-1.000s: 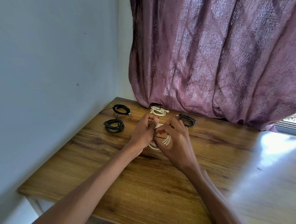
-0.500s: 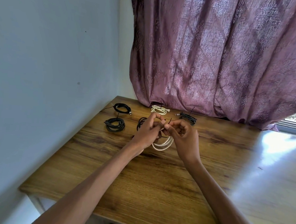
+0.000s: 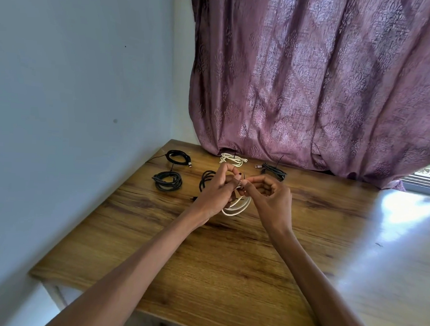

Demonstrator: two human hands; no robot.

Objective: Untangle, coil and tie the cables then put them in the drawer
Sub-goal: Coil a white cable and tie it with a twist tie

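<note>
Wooden table (image 3: 228, 263), curtain behind. White cable coil (image 3: 236, 206) held above table centre: left hand (image 3: 217, 190) grips loops, right hand (image 3: 269, 195) pinches tie. Advice: cinch snugly, keep loops gathered.

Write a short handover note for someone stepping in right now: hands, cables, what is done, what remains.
Left hand grips the white cable coil above the table; right hand pinches the black tie at its top.
Done: four coils with ties at the far edge, black, black, white, dark.
Another black cable lies behind the left hand; tie not visible.
Left: finish this tie, then put everything away; no drawer in view.
</note>
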